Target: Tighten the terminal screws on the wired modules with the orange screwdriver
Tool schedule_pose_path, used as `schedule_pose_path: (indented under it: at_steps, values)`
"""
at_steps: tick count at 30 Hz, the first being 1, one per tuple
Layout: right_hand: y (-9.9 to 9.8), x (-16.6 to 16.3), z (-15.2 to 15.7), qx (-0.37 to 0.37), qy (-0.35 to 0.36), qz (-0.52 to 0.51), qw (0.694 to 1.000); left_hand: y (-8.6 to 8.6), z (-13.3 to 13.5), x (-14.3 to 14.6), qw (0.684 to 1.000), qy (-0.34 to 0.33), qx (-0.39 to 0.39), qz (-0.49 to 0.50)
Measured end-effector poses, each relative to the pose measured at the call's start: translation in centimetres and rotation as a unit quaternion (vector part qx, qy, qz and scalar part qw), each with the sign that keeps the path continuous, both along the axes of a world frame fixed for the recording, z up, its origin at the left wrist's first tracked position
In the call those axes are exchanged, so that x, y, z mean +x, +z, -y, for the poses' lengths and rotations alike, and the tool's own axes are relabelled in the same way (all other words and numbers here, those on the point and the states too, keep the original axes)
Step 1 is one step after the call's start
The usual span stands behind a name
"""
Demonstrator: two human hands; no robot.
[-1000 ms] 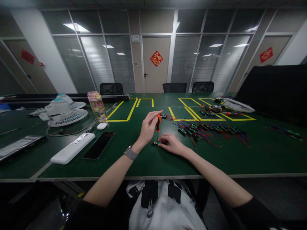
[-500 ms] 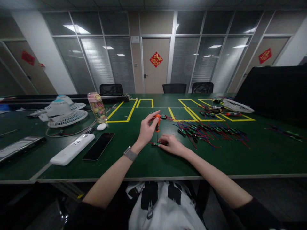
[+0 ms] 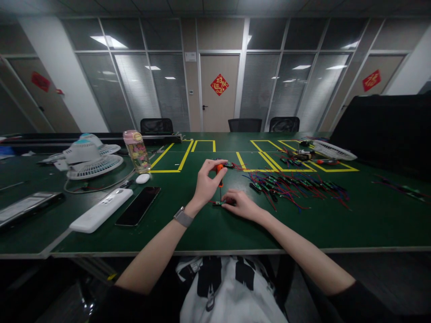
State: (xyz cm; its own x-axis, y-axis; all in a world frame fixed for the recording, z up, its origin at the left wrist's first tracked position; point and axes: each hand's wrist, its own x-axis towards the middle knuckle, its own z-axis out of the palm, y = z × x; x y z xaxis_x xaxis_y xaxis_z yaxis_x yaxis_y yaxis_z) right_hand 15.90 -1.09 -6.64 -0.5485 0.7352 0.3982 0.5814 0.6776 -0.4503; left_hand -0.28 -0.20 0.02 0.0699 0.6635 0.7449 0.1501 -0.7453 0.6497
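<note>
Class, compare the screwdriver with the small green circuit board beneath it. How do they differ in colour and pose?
Colour: the screwdriver has an orange and black handle; the circuit board is mostly green.
Pose: the screwdriver stands roughly upright in the left hand, while the circuit board lies low at the table.
Shared: each is held by a hand, the circuit board by the right.

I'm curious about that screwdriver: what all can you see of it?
The screwdriver has an orange-and-dark handle, seemingly plastic, and a thin, dark shaft that looks like metal. It stands nearly upright above the green table, its handle between the thumb and fingers of the left hand, which partly hide it. Its lower end points down at a small circuit board; the tip is too small to make out.
</note>
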Motion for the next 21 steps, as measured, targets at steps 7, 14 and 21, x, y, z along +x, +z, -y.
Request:
schedule_pose_path:
  at_steps: [7,14,21]
  values:
    - [-0.07,0.01,-0.02,0.004,0.002,-0.001,1.000,0.14,-0.06,-0.02,0.995,-0.079,-0.043,0.040]
    - [-0.22,0.03,-0.13,-0.001,0.003,-0.003,1.000,0.16,0.14,0.03,0.999,0.032,0.025,0.006]
    - [-0.11,0.02,-0.06,-0.005,0.002,-0.003,1.000,0.21,0.09,0.06,0.996,-0.072,-0.041,0.044]
